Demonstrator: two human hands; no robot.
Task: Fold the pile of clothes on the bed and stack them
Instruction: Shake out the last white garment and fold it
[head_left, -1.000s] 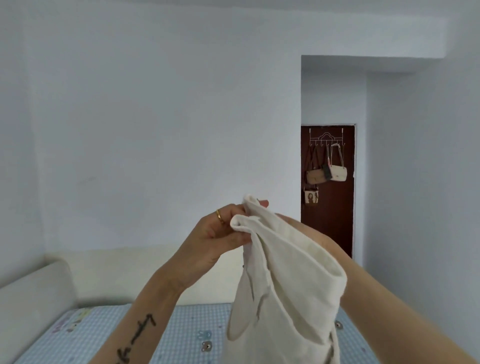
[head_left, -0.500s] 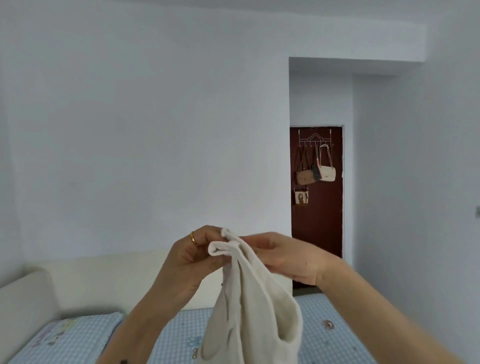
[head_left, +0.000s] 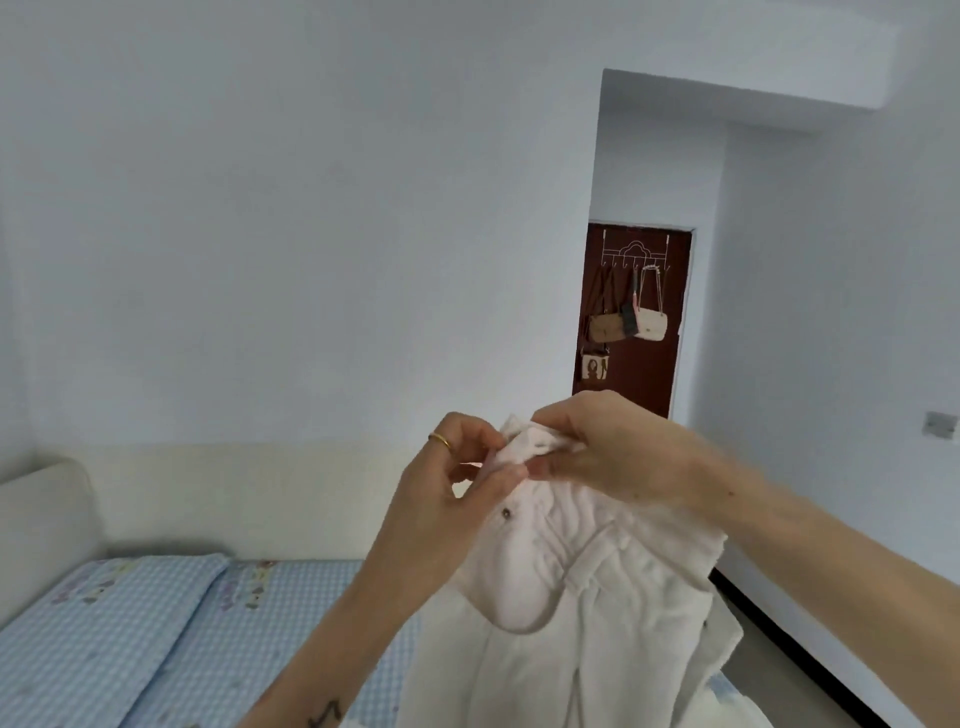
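I note the garment (head_left: 566, 613) as cream-white with one small dark stud. Bed sheet (head_left: 135, 639): pale blue-and-white gingham. Headboard (head_left: 41, 525): cream. Door (head_left: 654, 374): dark red-brown. Ring (head_left: 440, 441) on my left hand: gold. Hanging bags (head_left: 628, 325): tan and cream.

We see the right hand (head_left: 618, 452) come out from behind the cream garment (head_left: 561, 597), where a second ago only its forearm showed, and close its grip on the top edge beside the left hand (head_left: 457, 483); thumb tips now nearly meet. The garment, earlier hanging narrow and folded over itself, now spreads wider, showing a rounded pocket and a small dark stud. Our view has dipped: both hands sit lower against the door (head_left: 631, 322), and more of the checked bed (head_left: 130, 634) shows
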